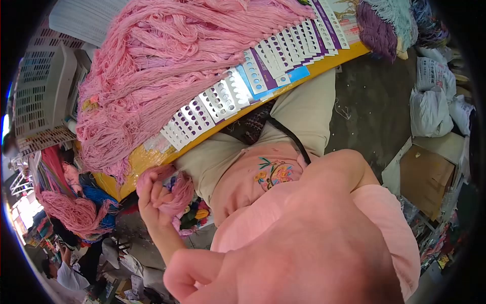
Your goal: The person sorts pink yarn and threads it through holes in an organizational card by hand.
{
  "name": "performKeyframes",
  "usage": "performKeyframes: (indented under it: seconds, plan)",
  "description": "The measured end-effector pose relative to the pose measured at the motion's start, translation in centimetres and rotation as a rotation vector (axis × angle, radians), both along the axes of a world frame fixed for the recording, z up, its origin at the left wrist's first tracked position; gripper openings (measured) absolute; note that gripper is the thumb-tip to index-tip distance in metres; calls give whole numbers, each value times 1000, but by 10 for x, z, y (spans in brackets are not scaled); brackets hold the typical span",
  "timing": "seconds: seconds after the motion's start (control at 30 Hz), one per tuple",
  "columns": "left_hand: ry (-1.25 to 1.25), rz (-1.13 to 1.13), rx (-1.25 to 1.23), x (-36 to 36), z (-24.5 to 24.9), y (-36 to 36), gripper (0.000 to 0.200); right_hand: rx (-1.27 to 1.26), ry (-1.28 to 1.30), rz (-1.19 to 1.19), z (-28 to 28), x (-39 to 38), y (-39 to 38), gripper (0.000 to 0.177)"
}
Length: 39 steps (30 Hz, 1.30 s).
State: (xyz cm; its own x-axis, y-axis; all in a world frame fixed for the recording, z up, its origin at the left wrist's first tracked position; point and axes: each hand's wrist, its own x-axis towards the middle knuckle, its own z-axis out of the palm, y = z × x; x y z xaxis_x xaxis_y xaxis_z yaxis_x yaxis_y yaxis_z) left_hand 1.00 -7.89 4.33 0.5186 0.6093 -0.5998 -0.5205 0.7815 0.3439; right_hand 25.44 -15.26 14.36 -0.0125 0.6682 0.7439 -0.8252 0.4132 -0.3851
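My left hand [153, 196] is closed around a looped bundle of pink embroidery thread [181, 192], just beyond the near left corner of the table. My right hand [283, 263] is raised very close to the camera and fills the lower middle of the view. Its fingers curl in, and whatever they hold, if anything, is hidden. Ahead of me a large heap of pink thread skeins [167, 55] lies on the yellow-edged table [132, 169]. White and purple punched cards [276, 53] line the table's near edge, with thread ends attached at several of them.
Pink and blue skeins [76, 210] hang at the left, near a white plastic basket [45, 81]. Purple and pale blue thread [379, 30] lies at the far right. White bags [430, 101] and a cardboard box [425, 177] stand on the right. Another person [68, 271] is at lower left.
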Motion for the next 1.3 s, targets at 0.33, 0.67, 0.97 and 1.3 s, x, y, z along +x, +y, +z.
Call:
performKeyframes:
  seconds: [0.33,0.67,0.97,1.3]
  plan:
    - [255,-42,360,37,17,-20,14,-39,13,23,-4,-12,-1,20]
    - [248,-11,538,74,23,-33,41,-403,-304,-127,-56,-11,18,19]
    - [5,-139,371,84,6,-30,58,-1185,-360,129,-102,-18,15,7]
    - [131,-17,319,94,4,-29,30,-1208,-35,217,-110,-8,14,9]
